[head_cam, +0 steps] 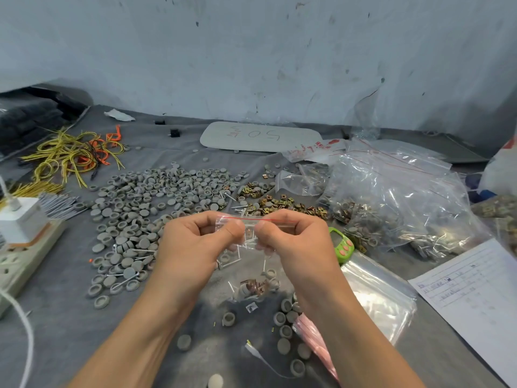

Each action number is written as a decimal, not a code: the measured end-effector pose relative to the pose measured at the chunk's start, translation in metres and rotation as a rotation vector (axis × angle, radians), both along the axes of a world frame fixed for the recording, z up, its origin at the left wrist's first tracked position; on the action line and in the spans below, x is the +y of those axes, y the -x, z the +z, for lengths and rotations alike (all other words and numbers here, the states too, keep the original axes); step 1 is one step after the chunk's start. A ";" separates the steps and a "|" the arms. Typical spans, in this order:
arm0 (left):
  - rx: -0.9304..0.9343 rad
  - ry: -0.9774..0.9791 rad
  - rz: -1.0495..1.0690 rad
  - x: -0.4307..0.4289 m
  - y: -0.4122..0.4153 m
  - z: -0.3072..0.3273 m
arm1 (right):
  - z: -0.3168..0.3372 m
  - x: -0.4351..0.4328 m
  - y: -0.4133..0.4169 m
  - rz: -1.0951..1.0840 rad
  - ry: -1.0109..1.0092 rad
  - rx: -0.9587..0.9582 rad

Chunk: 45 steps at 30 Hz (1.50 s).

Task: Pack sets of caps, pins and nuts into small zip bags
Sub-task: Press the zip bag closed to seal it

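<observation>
Both hands hold one small clear zip bag (251, 264) with a red line along its top, above the grey table. My left hand (193, 245) pinches the bag's top edge at the left and my right hand (293, 242) pinches it at the right, thumbs almost meeting. Grey caps, white pins and coppery nuts lie in the bag's bottom. A wide heap of grey caps (145, 208) spreads behind and left of my hands. Brass nuts (279, 204) lie in a pile just beyond my fingers, with loose white pins (237, 204) beside them.
Big clear bags of packed sets (391, 197) stand at the right. A stack of empty zip bags (377, 292), a green counter (342, 245) and a paper form (475, 298) lie right of my hands. A power strip with charger (19, 233) and wire ties (70, 155) are at the left.
</observation>
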<state>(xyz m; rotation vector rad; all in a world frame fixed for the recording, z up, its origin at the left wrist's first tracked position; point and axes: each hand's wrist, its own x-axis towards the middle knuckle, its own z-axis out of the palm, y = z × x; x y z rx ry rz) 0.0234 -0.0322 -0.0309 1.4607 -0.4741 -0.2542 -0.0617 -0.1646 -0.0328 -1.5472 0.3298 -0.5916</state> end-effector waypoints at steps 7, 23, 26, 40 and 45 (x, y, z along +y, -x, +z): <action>0.057 0.030 -0.038 -0.007 0.004 0.001 | -0.001 0.004 -0.007 -0.002 -0.039 -0.037; 0.021 -0.034 0.007 -0.005 0.003 -0.005 | 0.002 -0.001 0.001 -0.015 -0.075 0.017; 0.067 -0.005 0.013 -0.003 0.002 -0.001 | 0.003 -0.007 0.002 -0.037 -0.128 0.000; 0.059 0.048 0.099 -0.004 0.004 0.003 | 0.005 -0.011 0.004 -0.053 -0.243 -0.017; 0.081 0.117 0.048 -0.003 0.001 0.005 | 0.007 -0.020 0.010 0.240 -0.012 0.141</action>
